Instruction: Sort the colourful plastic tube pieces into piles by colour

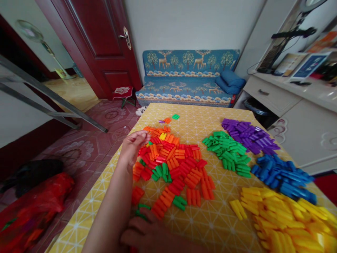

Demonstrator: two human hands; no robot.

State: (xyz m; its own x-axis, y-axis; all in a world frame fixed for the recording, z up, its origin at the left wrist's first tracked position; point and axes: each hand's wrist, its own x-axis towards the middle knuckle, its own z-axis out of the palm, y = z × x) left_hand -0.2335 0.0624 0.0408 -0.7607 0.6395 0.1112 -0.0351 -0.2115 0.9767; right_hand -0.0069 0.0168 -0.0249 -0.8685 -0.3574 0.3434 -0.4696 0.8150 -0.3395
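My left hand (134,144) reaches over the far left side of a mixed pile of ribbed plastic pieces, mostly red and orange pieces (181,168). Its thumb and fingertips are pinched together; whatever they hold, if anything, is too small to make out. Close to me, my right hand (151,230) lies low at the pile's near left edge, fingers spread and slightly bent. Just beyond its fingertips is a green piece (144,206), partly covered. Other green pieces (161,173) and a yellow piece (163,136) lie among the red and orange ones.
Sorted heaps stand to the right on the yellow tablecloth (205,228): purple pieces (249,135), green pieces (228,153), blue pieces (284,175) and yellow pieces (292,221). A patterned sofa (189,86) is beyond the table. A red plastic bag (39,211) lies on the left floor.
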